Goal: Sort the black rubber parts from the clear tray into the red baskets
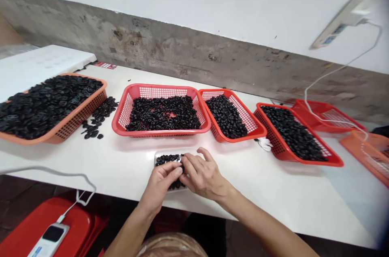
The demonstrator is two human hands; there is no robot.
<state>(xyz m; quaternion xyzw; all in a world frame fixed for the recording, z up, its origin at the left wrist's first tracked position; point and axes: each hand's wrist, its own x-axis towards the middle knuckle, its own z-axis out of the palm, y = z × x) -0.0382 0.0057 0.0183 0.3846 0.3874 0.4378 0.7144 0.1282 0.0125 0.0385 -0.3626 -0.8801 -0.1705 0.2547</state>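
Observation:
My left hand [159, 187] and my right hand [203, 176] meet over a small clear tray [158, 159] heaped with black rubber rings [168, 160]. Their fingertips touch near the tray's right side, and the fingers hide whatever lies between them. My left thumb and forefinger are pinched together. My right fingers curve down over the tray, covering its middle. The tray sits near the front edge of the white table [267, 192].
Red mesh baskets [161, 91] of black rings line the table, with an orange one [82, 113] at the left. Loose rings [97, 117] lie beside it. Farther right are more red baskets [322, 113]. A white cable [334, 68] hangs from a wall-mounted device [343, 22]. Below left stands a red stool [45, 220].

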